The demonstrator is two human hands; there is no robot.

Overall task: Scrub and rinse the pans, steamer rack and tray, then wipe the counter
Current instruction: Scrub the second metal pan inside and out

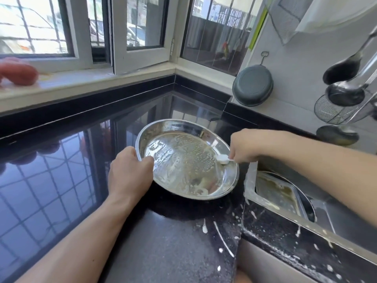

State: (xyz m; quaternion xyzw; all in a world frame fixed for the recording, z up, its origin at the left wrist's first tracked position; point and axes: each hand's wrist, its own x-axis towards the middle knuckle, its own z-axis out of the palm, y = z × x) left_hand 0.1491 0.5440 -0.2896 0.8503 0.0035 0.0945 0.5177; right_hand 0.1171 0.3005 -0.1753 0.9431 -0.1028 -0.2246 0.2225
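Two bare hands work at a round, shallow stainless-steel pan (186, 160) that sits on the glossy black stone counter (61, 164), just left of the sink. The left hand (130, 170) comes in from the lower left with its forearm stretched along the counter; its fingers curl over the pan's near-left rim, thumb side on the inner edge, clamping the rim. The right hand (247, 147) reaches in from the right, forearm crossing above the sink, wrist bent down, fingertips pinched together on a small white scrubber (222, 159) that presses on the pan's right inner wall near the rim.

The pan appears tilted, its left edge higher and its right edge lower toward the sink. In this view its outline is an oval whose long axis runs from upper left to lower right. Its floor is covered with soapy film and bubbles.

White splashes streak the counter in front of the pan and along the sink edge. Inside the steel sink (251, 180) lies a rectangular metal tray (275, 193) with brownish residue. A dark grey round pan (253, 85) hangs on the tiled wall, and ladles (342, 70) hang to the right above a wire basket (330, 111).
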